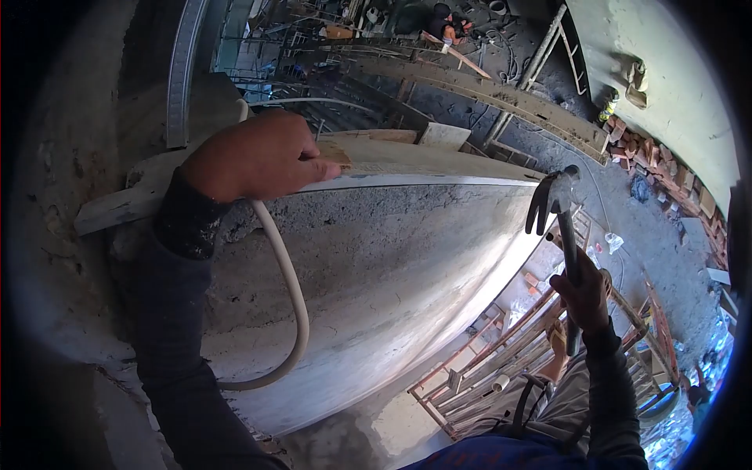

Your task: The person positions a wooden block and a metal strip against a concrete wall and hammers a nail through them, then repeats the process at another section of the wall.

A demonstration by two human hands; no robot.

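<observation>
My left hand (262, 157) is closed at the near end of a long pale board (423, 162) along the top edge of a concrete wall. Its thumb and finger pinch a small piece of wood (334, 152) lying against the board. A beige hose (291, 290) passes beneath that wrist and loops down the wall face. My right hand (583, 290), off to the right and lower, is wrapped round the handle of a claw hammer (570, 243). The hammer head points up, near the board's far end and apart from my left hand.
The rough concrete wall (368, 258) drops away below the board. Wooden scaffold poles (478, 368) lie beneath me. Stacked bricks (666, 168) line the floor at right. A metal channel (186, 70) stands upper left. Another person (446, 27) is far below, beyond a long beam (501, 94).
</observation>
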